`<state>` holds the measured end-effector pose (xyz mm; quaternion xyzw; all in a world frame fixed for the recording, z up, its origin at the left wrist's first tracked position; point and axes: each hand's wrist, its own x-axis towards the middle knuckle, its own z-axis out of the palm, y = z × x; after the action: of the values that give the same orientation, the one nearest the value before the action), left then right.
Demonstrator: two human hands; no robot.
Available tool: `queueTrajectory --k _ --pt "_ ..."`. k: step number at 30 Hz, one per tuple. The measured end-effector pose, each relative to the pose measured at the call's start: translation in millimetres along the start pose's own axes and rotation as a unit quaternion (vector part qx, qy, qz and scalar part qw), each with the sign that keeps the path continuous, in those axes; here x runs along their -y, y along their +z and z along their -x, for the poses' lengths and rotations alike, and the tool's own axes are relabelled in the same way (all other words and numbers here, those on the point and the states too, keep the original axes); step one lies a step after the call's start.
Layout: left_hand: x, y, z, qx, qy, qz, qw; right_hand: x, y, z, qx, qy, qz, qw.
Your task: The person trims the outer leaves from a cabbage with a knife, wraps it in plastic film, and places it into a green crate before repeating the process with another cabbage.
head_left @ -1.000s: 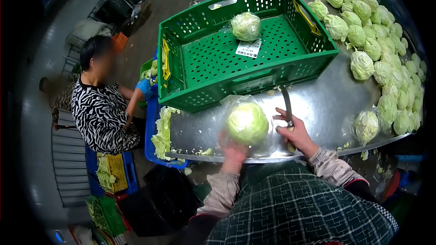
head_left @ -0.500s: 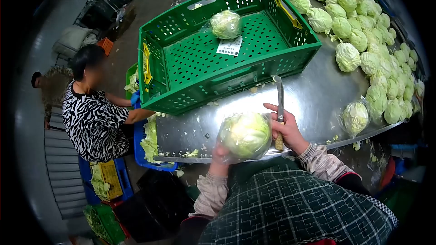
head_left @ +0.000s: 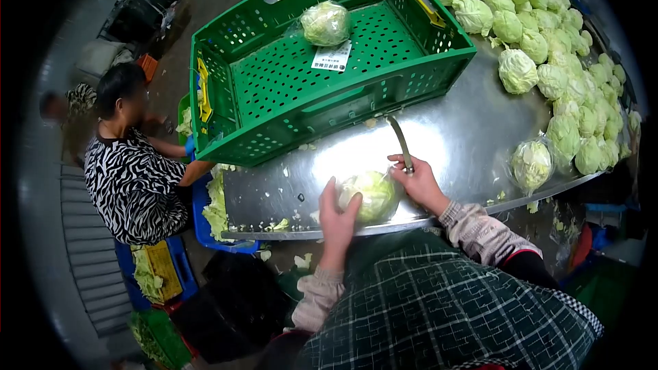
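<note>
A cabbage head in clear plastic film (head_left: 373,197) sits between my hands near the front rim of the metal table. At its left side is my left hand (head_left: 337,216), fingers and thumb spread, the thumb overlapping the wrapped cabbage. My right hand (head_left: 419,183) grips a knife (head_left: 400,140) at the cabbage's upper right. The curved blade points away from me towards the crate; its handle is mostly hidden in the fingers.
Beyond my hands stands a green crate (head_left: 343,99) holding one wrapped cabbage (head_left: 325,24) and a printed label (head_left: 332,56). Cabbages (head_left: 558,82) are heaped along the right. Another wrapped cabbage (head_left: 532,166) lies near the rim. A co-worker (head_left: 133,171) is at the left, beside leaf-filled bins.
The wrapped cabbage has been lowered towards the table, and my left hand has come from under it to its left side, fingers spread. The knife has tilted left in my right hand.
</note>
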<state>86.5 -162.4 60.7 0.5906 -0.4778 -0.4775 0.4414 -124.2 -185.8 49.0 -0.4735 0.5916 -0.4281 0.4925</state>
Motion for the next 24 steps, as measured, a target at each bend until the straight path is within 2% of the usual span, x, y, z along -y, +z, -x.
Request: queueTrajectory --k 2,3,7,10,11,13,17,18,19,20,21,24 --pt "-6.3 -3.9 2.3 -0.043 0.044 -0.087 0.994 -2.7 -9.1 4.2 -0.008 -0.094 0.103 0.99" --pt "-13.9 -0.9 0.5 -0.098 0.143 -0.14 0.975 14.1 -13.8 9.5 -0.027 -0.139 0.153 0.978" --pt "-14.8 -8.3 -13.3 -0.074 0.096 -0.059 0.991 37.8 -47.6 20.7 0.091 -0.238 0.368 0.894" --pt "-38.9 5.2 -20.5 -0.058 0.018 -0.113 0.992 41.3 -53.5 15.6 0.151 -0.261 0.437 0.847" --pt "-40.7 7.7 -24.1 -0.057 0.027 -0.135 0.989 41.9 -53.1 11.3 0.149 -0.276 0.451 0.836" --pt "-43.4 11.9 -29.5 -0.057 0.045 -0.176 0.982 46.3 -53.6 3.5 0.155 -0.277 0.49 0.812" --pt "-45.7 17.9 -17.3 -0.046 0.248 -0.218 0.943 40.0 -49.9 -14.4 0.159 -0.308 0.551 0.759" --pt "-43.1 18.0 -9.8 -0.045 0.253 -0.212 0.943 16.8 -57.7 -27.5 0.153 -0.309 0.573 0.744" --pt "-41.0 17.1 -2.6 -0.044 0.26 -0.208 0.942 3.9 -75.6 -37.7 0.168 -0.243 0.607 0.738" --pt "-40.2 15.3 -2.1 -0.05 0.271 -0.2 0.94 9.8 -94.1 -38.7 0.111 -0.208 0.614 0.753" --pt "-34.7 12.8 -1.4 -0.088 0.253 -0.183 0.946 11.0 -111.8 -37.7 0.098 -0.184 0.63 0.748" --pt "-21.2 -5.4 -7.5 -0.102 0.117 -0.1 0.983 4.3 -135.6 -34.4 0.104 -0.168 0.567 0.799"
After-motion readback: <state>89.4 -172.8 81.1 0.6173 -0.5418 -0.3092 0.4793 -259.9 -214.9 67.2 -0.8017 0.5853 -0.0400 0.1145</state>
